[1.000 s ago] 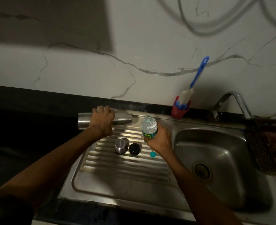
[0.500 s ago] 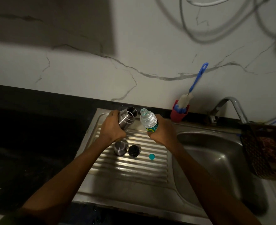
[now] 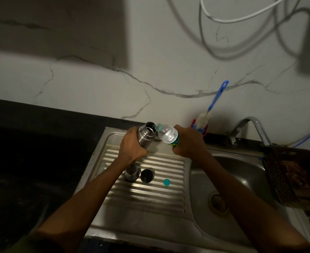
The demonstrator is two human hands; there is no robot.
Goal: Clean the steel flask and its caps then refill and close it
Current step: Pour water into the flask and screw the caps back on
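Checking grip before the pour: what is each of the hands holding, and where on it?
Left hand grips the steel flask round its body, below the open neck. Right hand grips the plastic water bottle round its labelled lower half.

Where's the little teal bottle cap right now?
In the head view, the teal bottle cap lies on the ribbed draining board, just right of the black inner cap and left of the sink basin.

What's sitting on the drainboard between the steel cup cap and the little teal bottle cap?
The black inner cap, seen in the head view, between the steel cap and teal cap.
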